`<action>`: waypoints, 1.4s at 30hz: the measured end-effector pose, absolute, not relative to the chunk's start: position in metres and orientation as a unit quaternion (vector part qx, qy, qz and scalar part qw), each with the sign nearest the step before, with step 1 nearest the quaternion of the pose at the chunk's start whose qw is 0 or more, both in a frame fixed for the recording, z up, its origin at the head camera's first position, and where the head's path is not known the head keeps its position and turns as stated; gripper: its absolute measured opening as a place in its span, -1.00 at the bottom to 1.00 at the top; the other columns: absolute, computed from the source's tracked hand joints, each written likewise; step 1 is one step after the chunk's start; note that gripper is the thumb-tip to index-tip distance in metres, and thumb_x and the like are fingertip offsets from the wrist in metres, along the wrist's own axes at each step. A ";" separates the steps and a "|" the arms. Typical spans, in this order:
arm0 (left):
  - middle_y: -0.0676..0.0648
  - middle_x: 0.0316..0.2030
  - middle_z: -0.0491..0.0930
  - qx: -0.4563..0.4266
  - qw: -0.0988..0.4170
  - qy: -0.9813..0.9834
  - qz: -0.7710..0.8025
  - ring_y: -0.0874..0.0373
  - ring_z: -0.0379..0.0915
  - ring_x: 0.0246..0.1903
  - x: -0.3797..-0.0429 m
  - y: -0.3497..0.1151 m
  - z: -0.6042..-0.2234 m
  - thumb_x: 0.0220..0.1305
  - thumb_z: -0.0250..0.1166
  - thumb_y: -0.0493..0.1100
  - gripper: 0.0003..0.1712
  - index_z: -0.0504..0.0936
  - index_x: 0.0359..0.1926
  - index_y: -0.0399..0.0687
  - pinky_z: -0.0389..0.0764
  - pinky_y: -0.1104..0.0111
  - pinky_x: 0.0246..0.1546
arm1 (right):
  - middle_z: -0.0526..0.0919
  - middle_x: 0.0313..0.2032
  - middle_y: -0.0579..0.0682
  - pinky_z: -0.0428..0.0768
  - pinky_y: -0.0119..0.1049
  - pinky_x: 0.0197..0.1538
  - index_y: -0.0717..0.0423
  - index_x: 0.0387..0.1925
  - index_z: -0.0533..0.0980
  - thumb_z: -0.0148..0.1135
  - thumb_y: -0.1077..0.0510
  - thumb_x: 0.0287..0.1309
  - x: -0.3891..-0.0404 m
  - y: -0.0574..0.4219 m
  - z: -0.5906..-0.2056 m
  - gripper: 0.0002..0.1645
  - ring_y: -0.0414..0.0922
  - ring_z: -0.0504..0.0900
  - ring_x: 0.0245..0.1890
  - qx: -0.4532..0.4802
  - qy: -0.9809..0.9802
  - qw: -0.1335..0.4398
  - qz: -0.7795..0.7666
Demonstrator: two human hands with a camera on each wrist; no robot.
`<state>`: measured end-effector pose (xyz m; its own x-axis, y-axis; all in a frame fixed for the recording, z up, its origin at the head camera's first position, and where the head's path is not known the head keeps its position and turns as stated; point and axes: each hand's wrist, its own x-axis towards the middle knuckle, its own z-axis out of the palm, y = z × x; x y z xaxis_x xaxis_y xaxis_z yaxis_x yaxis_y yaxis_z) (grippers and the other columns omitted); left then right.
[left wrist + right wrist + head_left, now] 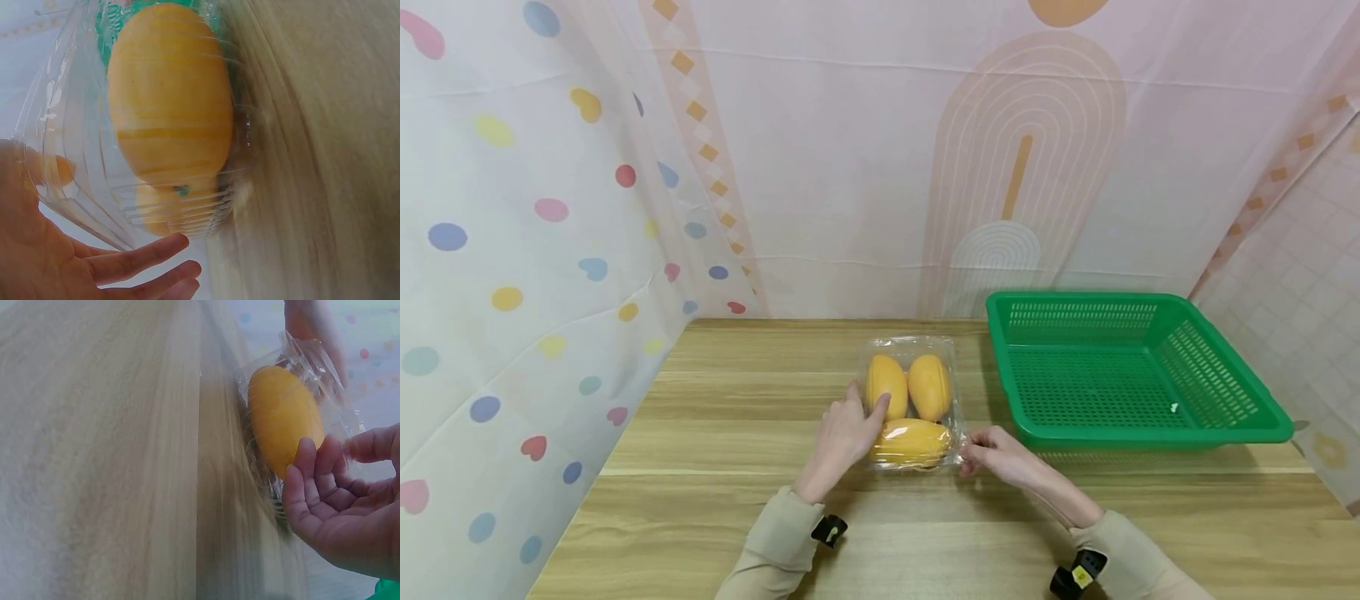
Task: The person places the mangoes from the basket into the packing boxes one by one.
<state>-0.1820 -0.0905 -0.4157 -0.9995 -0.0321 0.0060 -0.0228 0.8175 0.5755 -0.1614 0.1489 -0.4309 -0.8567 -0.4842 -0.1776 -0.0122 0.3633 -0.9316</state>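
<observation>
A clear plastic box [913,341] with yellow mangoes inside sits on the table. Two mangoes stand side by side at the back, and one mango [912,444] lies crosswise at the front. My left hand [844,427] is at the box's left side, its thumb over the top and its other fingers extended near the wall, as the left wrist view shows. My right hand [350,500] pinches the box's front right edge between thumb and index finger, the other fingers curved beside the front mango.
A green plastic basket [1015,392] stands to the right of the box, with a small white bit on its floor. Patterned curtains [835,183] hang behind and to the left of the wooden table [737,400].
</observation>
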 end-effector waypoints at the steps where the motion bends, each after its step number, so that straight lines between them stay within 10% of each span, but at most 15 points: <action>1: -0.35 -0.36 0.60 0.014 0.009 -0.954 -0.299 -0.10 0.56 -0.41 -0.182 -0.091 -0.415 0.35 -0.01 0.24 -0.15 0.22 0.29 -0.44 0.53 0.19 -0.48 | 0.64 -0.47 0.06 0.64 -0.20 -0.13 0.47 -0.36 0.48 -0.02 0.27 0.26 -0.161 0.148 -0.431 -0.73 -0.14 0.66 -0.39 -0.158 0.792 0.220 -0.547; 9: -0.36 -0.39 0.60 0.008 0.018 -0.957 -0.288 -0.11 0.57 -0.43 -0.180 -0.098 -0.412 0.34 0.01 0.23 -0.18 0.29 0.24 -0.45 0.55 0.18 -0.48 | 0.63 -0.36 0.33 0.59 -0.29 -0.14 0.53 -0.27 0.48 -0.02 0.27 0.25 -0.162 0.143 -0.437 -0.69 -0.17 0.63 -0.34 -0.186 0.783 0.220 -0.551; 21: -0.45 -0.23 0.61 0.007 0.012 -0.959 -0.283 -0.15 0.59 -0.35 -0.179 -0.102 -0.412 0.34 0.01 0.23 -0.18 0.27 0.27 -0.43 0.57 0.10 -0.41 | 0.61 -0.41 0.07 0.64 -0.27 -0.21 0.50 -0.30 0.47 -0.14 0.17 0.20 -0.168 0.144 -0.444 -0.59 -0.19 0.59 -0.40 -0.173 0.759 0.225 -0.585; 32: -0.38 -0.29 0.60 0.013 0.002 -0.957 -0.290 0.00 0.48 -0.50 -0.180 -0.102 -0.413 0.32 0.03 0.23 -0.16 0.24 0.28 -0.43 0.42 0.30 -0.60 | 0.56 -0.18 0.23 0.59 -0.15 -0.08 0.35 -0.12 0.40 -0.09 0.14 0.31 -0.198 0.117 -0.434 -0.68 -0.02 0.58 -0.20 0.055 0.768 0.029 -0.638; 42: -0.26 -0.41 0.56 0.009 -0.001 -0.955 -0.296 0.04 0.44 -0.56 -0.180 -0.102 -0.413 0.31 0.06 0.23 -0.19 0.28 0.24 -0.41 0.37 0.34 -0.65 | 0.48 0.08 0.33 0.52 -0.04 0.10 0.35 0.15 0.33 -0.15 0.09 0.31 -0.240 0.102 -0.432 -0.49 0.13 0.51 0.07 0.099 0.761 0.019 -0.641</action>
